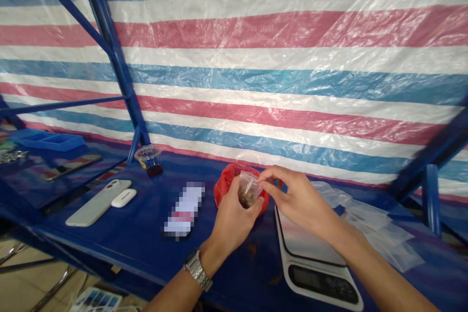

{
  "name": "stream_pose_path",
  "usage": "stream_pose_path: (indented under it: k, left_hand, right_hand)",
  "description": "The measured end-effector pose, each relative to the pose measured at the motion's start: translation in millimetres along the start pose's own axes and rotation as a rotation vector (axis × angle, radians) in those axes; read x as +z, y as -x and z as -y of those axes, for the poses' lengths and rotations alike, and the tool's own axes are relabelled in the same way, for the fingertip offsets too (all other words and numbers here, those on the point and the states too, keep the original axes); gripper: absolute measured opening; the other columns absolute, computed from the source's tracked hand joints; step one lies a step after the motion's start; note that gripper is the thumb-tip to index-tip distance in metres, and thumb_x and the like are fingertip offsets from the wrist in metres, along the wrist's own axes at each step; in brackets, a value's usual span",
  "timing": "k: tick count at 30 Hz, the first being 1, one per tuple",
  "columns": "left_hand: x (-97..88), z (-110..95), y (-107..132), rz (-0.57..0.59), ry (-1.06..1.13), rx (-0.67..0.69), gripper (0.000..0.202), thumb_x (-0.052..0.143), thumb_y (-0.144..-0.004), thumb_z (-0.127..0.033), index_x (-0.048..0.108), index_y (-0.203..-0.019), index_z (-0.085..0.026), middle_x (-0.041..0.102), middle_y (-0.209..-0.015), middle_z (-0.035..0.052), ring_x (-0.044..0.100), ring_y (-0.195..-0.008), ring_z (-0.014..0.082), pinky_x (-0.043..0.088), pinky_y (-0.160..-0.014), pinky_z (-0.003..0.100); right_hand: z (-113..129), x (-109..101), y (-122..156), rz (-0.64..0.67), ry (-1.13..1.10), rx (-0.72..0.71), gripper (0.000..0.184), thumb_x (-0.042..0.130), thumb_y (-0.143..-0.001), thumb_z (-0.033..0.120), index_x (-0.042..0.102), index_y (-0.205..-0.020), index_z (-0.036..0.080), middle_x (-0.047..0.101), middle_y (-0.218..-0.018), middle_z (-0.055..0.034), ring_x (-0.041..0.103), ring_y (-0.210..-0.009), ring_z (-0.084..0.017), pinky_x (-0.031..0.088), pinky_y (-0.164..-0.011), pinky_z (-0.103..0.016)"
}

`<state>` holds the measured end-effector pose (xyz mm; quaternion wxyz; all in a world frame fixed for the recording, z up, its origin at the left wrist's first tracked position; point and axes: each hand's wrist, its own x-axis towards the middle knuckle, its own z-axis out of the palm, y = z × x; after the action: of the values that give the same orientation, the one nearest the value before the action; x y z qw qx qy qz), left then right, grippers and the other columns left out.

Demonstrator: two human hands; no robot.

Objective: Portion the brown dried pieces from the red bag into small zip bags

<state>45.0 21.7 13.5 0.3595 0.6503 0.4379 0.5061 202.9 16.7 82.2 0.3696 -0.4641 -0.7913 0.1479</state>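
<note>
Clear bag (250, 189), left fingers (231, 200), right fingers (272, 175) pinching

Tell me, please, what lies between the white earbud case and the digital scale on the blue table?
The head view shows a pixelated flat object, then the left hand holding a small clear bag.

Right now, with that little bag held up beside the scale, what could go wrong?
The small clear bag of brown bits, held by the left hand and pinched at the top by the right hand, could tip and spill onto the blue table. The right arm passes close over the scale and might knock it. The loose clear bags could get brushed aside.
</note>
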Motion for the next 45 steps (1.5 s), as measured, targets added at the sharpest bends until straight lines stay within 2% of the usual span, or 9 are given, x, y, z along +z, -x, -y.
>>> stream_pose_path:
  k: [3,7,10,15,19,23,27,34,45]
  left_hand:
    - [6.4,-5.5,6.4,0.153,0.004,0.043,0.039,0.067,-0.089,-0.031,0.051,-0.124,-0.023,0.069,-0.104,0.0028,0.068,-0.088,0.0184,0.054,-0.082,0.032]
    - [13.2,-8.5,15.5,0.318,0.071,0.101,0.078,0.080,-0.079,-0.031,0.038,-0.145,-0.027,0.058,-0.138,0.0080,0.059,-0.123,0.0234,0.046,-0.107,0.038]
    - [15.2,-3.9,20.8,0.409,0.028,0.064,0.101,0.085,-0.074,-0.038,0.026,-0.156,-0.030,0.055,-0.139,0.0096,0.058,-0.117,0.0238,0.049,-0.101,0.039]
    - [18.9,9.2,23.3,0.437,-0.086,0.089,0.065,0.067,-0.092,-0.041,0.039,-0.149,-0.029,0.058,-0.123,0.0075,0.057,-0.101,0.0188,0.051,-0.091,0.036]
    - [24.9,11.6,20.4,0.491,-0.192,0.149,0.040,0.054,-0.099,-0.039,0.052,-0.138,-0.028,0.061,-0.115,0.0058,0.058,-0.099,0.0187,0.050,-0.089,0.034]
    - [29.7,8.6,17.0,0.492,-0.244,0.173,0.028,0.047,-0.102,-0.036,0.061,-0.125,-0.026,0.065,-0.104,0.0037,0.061,-0.090,0.0171,0.049,-0.082,0.030]
    - [30.2,7.9,13.4,0.479,-0.259,0.219,0.025,0.045,-0.103,-0.033,0.068,-0.112,-0.026,0.068,-0.099,0.0021,0.063,-0.087,0.0157,0.049,-0.079,0.026]
    - [26.4,6.5,8.3,0.465,-0.259,0.236,0.024,0.047,-0.102,-0.027,0.070,-0.099,-0.025,0.072,-0.096,0.0004,0.065,-0.085,0.0147,0.048,-0.076,0.023]
    - [24.1,5.9,7.2,0.466,-0.250,0.207,0.023,0.046,-0.101,-0.026,0.070,-0.100,-0.025,0.072,-0.097,0.0002,0.065,-0.087,0.0148,0.047,-0.078,0.024]
  right_hand:
    - [-3.5,0.8,19.2,-0.080,-0.030,0.030,0.016,0.054,-0.098,0.030,0.067,-0.094,0.023,0.073,-0.092,-0.0019,0.066,-0.083,-0.018,0.048,-0.077,-0.030]
    - [-16.6,-16.1,47.0,-0.187,-0.112,0.118,0.017,0.056,-0.097,0.037,0.066,-0.093,0.023,0.071,-0.090,-0.0019,0.065,-0.082,-0.018,0.050,-0.077,-0.030]
    - [-39.1,-34.5,68.6,-0.217,-0.208,0.234,0.021,0.059,-0.095,0.043,0.065,-0.096,0.023,0.070,-0.085,-0.0015,0.066,-0.078,-0.018,0.052,-0.074,-0.030]
    - [-94.9,-38.6,96.4,-0.146,-0.237,0.446,0.026,0.060,-0.091,0.045,0.065,-0.102,0.023,0.071,-0.082,-0.0015,0.068,-0.074,-0.020,0.054,-0.071,-0.033]
    - [-121.9,-32.2,105.0,-0.153,-0.113,0.461,0.032,0.056,-0.093,0.044,0.067,-0.114,0.022,0.075,-0.097,-0.0052,0.069,-0.084,-0.022,0.054,-0.078,-0.036]
    - [-122.9,-35.9,107.7,-0.270,0.063,0.424,0.037,0.053,-0.096,0.043,0.068,-0.121,0.020,0.074,-0.114,-0.0088,0.066,-0.085,-0.022,0.052,-0.082,-0.040]
    - [-120.4,-40.7,112.3,-0.344,0.086,0.392,0.033,0.051,-0.097,0.041,0.071,-0.114,0.020,0.073,-0.112,-0.0093,0.064,-0.083,-0.021,0.052,-0.081,-0.039]
    - [-124.7,-44.0,120.5,-0.332,0.139,0.386,0.031,0.050,-0.099,0.040,0.074,-0.105,0.022,0.070,-0.100,-0.0069,0.060,-0.081,-0.021,0.050,-0.080,-0.037]
    - [-123.6,-39.3,117.2,-0.309,0.119,0.411,0.034,0.050,-0.100,0.044,0.076,-0.105,0.023,0.067,-0.095,-0.0064,0.059,-0.081,-0.021,0.050,-0.083,-0.038]
